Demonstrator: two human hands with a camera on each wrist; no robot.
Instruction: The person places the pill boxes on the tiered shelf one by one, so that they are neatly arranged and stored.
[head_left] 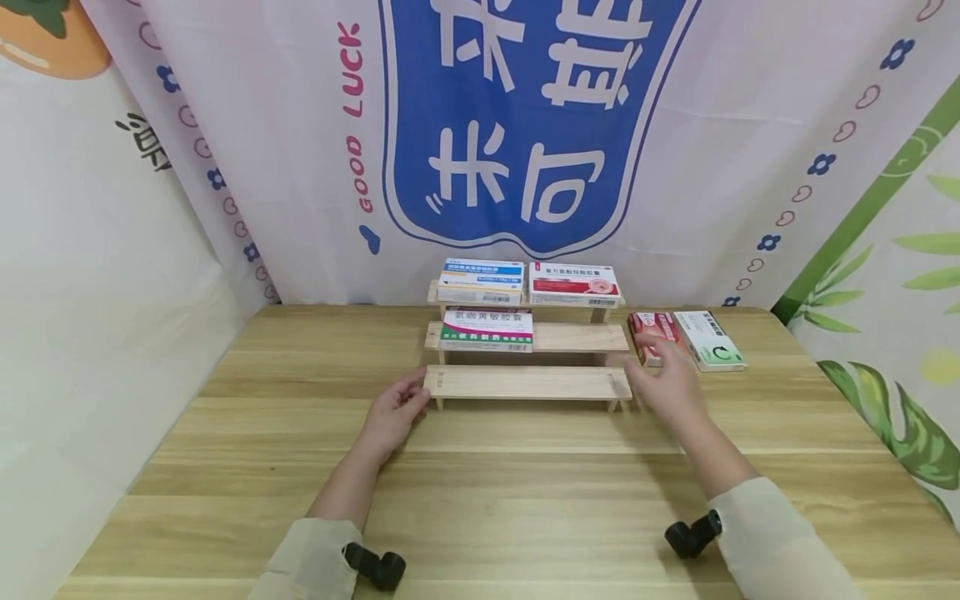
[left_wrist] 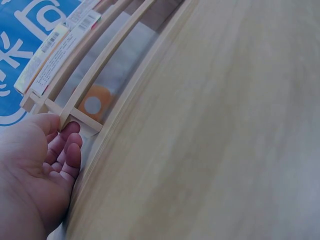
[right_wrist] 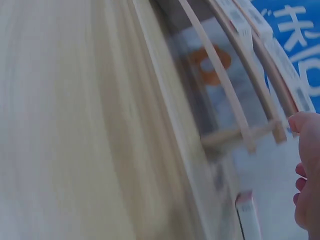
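A three-step wooden display rack (head_left: 528, 383) stands on the table near the fabric backdrop. My left hand (head_left: 393, 414) grips the left end of its lowest step, thumb and fingers around the corner; the left wrist view has this hand (left_wrist: 37, 165) close up. Near the rack's right end is my right hand (head_left: 670, 387), blurred, its thumb and fingers apart with nothing between them. A blue-and-white medicine box (head_left: 481, 281) and a red-and-white one (head_left: 574, 284) sit on the top step. On the middle step's left half lies a green-and-magenta medicine box (head_left: 486, 330).
Right of the rack, a red medicine box (head_left: 654, 327) lies on the table (head_left: 495, 500), partly behind the right hand. Next to it is a white-and-green box (head_left: 709, 340). The printed backdrop (head_left: 300, 167) hangs directly behind the table's back edge.
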